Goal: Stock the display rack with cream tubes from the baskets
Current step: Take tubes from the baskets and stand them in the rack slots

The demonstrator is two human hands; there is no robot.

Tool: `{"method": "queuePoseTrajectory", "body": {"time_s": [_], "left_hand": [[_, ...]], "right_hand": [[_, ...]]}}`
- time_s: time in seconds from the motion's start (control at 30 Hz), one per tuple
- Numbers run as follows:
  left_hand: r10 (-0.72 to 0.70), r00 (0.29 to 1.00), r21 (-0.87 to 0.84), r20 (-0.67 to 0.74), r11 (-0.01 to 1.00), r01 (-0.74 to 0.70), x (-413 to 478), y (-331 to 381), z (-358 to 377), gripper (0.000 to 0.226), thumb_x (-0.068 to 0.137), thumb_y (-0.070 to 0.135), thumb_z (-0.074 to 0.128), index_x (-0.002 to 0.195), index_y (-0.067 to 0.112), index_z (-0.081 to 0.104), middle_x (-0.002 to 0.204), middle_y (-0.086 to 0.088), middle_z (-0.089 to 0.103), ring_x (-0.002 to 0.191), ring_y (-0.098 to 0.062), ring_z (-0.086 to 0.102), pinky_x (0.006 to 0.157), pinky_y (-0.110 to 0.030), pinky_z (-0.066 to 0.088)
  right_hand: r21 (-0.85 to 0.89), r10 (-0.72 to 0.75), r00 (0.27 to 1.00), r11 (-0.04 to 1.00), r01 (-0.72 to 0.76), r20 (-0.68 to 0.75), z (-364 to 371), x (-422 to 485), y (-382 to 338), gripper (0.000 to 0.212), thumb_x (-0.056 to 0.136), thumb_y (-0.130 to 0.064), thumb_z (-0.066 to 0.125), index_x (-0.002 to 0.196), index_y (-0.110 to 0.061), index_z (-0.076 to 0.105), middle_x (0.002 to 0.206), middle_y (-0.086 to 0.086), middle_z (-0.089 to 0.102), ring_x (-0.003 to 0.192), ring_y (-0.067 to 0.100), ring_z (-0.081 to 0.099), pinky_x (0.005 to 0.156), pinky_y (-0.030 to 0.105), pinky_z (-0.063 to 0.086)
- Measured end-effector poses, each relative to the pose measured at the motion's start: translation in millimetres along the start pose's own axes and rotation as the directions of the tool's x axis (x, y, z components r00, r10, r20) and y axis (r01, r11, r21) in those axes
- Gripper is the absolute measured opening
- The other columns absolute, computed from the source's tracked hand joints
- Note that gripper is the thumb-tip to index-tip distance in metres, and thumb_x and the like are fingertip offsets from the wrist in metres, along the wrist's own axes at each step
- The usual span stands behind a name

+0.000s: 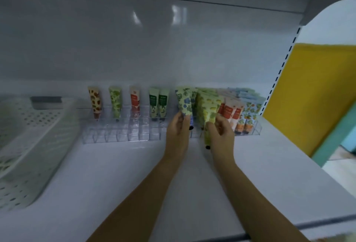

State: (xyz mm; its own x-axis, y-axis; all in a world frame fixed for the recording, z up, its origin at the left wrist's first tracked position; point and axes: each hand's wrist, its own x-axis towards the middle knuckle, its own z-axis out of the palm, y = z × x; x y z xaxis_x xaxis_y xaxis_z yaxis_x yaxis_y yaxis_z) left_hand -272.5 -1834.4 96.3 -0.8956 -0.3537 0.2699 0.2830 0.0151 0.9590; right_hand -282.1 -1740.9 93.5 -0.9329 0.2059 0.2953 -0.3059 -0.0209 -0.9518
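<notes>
Stocking-wise, these cream tubes are looking light and squishy with a slick printed skin, so I'm guessing a pinch across the flat body is working better than grabbing the tiny black cap. The left hand (178,126) is curling its fingers round a blue-flowered tube (185,103), cap pointing down, over the clear display rack (123,132) that's sitting along the back edge of the shelf (134,174). The right hand (221,132) is gripping a yellow-green tube (209,124) just beside it, in front of the packed right-end slots. A white basket (28,145) is sitting at the shelf's left edge.
</notes>
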Motion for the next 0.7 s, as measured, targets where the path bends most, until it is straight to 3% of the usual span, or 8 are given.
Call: {"method": "queuePoseTrajectory", "body": {"time_s": [0.1,0.2,0.23,0.33,0.43,0.53,0.6,0.7], "left_hand": [[-0.007,1.000,-0.015,-0.011,1.000,0.007,4.7,-2.3,-3.2,0.007,0.096,0.017,0.047,0.098,0.023,0.050,0.084,0.018,0.055,0.078,0.006,0.054,0.076,-0.011,0.045],[-0.039,0.999,-0.030,0.030,0.999,0.040,3.1,-10.5,-4.1,0.009,0.096,0.016,0.046,0.096,0.021,0.055,0.088,0.011,0.060,0.084,-0.004,0.058,0.088,-0.030,0.048],[-0.035,0.998,-0.007,0.050,0.999,0.036,2.8,-13.4,-3.5,0.010,0.096,0.018,0.047,0.093,0.024,0.055,0.087,0.011,0.060,0.084,-0.004,0.058,0.088,-0.033,0.048],[0.006,0.995,0.053,0.096,0.999,-0.012,3.9,-18.6,0.1,0.009,0.088,0.039,0.053,0.091,0.031,0.056,0.089,0.009,0.063,0.087,-0.008,0.061,0.087,-0.036,0.049],[0.029,0.993,0.072,0.115,0.997,-0.038,4.3,-22.7,1.8,0.037,0.079,0.050,0.050,0.103,0.023,0.059,0.098,0.005,0.066,0.094,-0.011,0.063,0.087,-0.036,0.051],[0.050,0.990,0.109,0.128,0.992,-0.064,4.3,-24.8,1.7,0.047,0.076,0.056,0.048,0.107,0.021,0.059,0.097,0.005,0.066,0.093,-0.011,0.064,0.085,-0.033,0.052],[0.054,0.990,0.122,0.131,0.990,-0.070,4.8,-26.4,1.8,0.049,0.079,0.053,0.048,0.111,0.019,0.059,0.098,0.005,0.065,0.090,-0.006,0.063,0.083,-0.026,0.051],[0.041,0.991,0.160,0.124,0.985,-0.061,4.6,-25.8,0.1,0.031,0.092,0.034,0.051,0.116,0.015,0.057,0.101,0.004,0.064,0.086,0.002,0.059,0.081,-0.019,0.048]], "right_hand": [[0.014,-0.103,0.992,0.994,0.104,-0.069,-0.4,27.8,-19.2,0.018,0.090,-0.003,0.053,0.107,-0.006,0.056,0.075,-0.007,0.051,0.061,-0.008,0.050,0.058,0.003,0.041],[0.029,-0.141,0.980,0.989,0.146,-0.141,-2.0,36.4,-20.2,0.015,0.091,-0.008,0.053,0.101,-0.020,0.052,0.081,-0.010,0.054,0.070,-0.006,0.053,0.063,0.009,0.045],[-0.014,-0.168,0.976,0.986,0.168,-0.140,-3.8,35.1,-14.3,0.014,0.092,-0.011,0.054,0.104,-0.018,0.053,0.081,-0.010,0.054,0.071,-0.004,0.053,0.064,0.011,0.045],[-0.132,-0.220,0.972,0.969,0.208,-0.087,-5.6,32.1,4.3,0.022,0.091,-0.012,0.055,0.113,-0.006,0.052,0.085,-0.009,0.054,0.073,-0.010,0.054,0.067,0.008,0.044],[-0.192,-0.227,0.974,0.956,0.221,-0.009,-2.0,33.9,10.6,0.031,0.092,-0.010,0.055,0.120,0.000,0.050,0.101,0.000,0.056,0.087,0.000,0.056,0.072,0.001,0.043],[-0.265,-0.242,0.968,0.931,0.251,0.065,0.0,32.7,15.3,0.035,0.093,-0.012,0.053,0.126,0.000,0.047,0.110,0.001,0.055,0.091,0.001,0.055,0.073,-0.001,0.039],[-0.323,-0.221,0.971,0.916,0.239,0.091,-0.3,32.3,20.7,0.037,0.094,-0.015,0.052,0.129,-0.004,0.045,0.117,0.004,0.057,0.099,0.010,0.056,0.082,0.013,0.044],[-0.392,-0.195,0.974,0.892,0.226,0.116,-2.3,32.7,29.0,0.039,0.094,-0.017,0.051,0.131,-0.010,0.042,0.122,0.008,0.058,0.105,0.018,0.058,0.086,0.033,0.050]]}}
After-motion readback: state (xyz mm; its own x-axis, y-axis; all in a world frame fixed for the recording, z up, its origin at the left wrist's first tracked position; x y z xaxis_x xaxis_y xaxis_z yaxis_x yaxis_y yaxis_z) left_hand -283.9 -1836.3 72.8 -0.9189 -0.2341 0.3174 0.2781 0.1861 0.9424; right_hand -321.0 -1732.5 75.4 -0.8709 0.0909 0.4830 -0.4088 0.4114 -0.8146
